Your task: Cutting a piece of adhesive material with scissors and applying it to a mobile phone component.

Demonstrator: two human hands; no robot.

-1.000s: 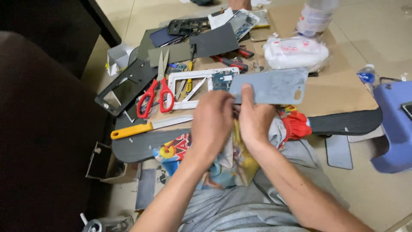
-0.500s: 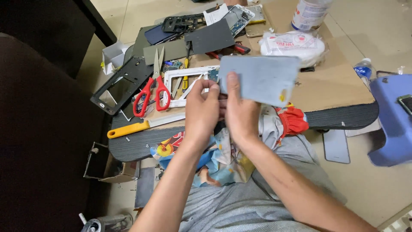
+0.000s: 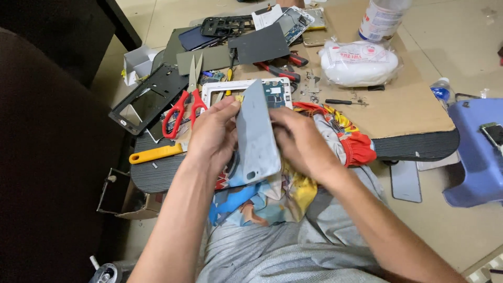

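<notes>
A grey phone back cover (image 3: 257, 133) is held upright and slightly tilted between both hands, above a colourful printed cloth (image 3: 272, 196) that lies on the lap. The left hand (image 3: 212, 133) is closed on the cover's left edge, the thumb pressed against its face. The right hand (image 3: 301, 141) is closed on the right edge, its fingers hidden behind the cover. The camera cut-out is located at the cover's near end.

On the floor beyond the hands, red-handled scissors (image 3: 183, 102) are placed left of a white phone frame (image 3: 230, 89). A yellow-handled knife (image 3: 154, 153) lies near the left wrist. A black frame (image 3: 146, 99) is positioned further left. A white plastic bag (image 3: 359, 63) rests on brown cardboard (image 3: 408, 105) at the far right. A blue stool (image 3: 479, 152) stands at the right edge.
</notes>
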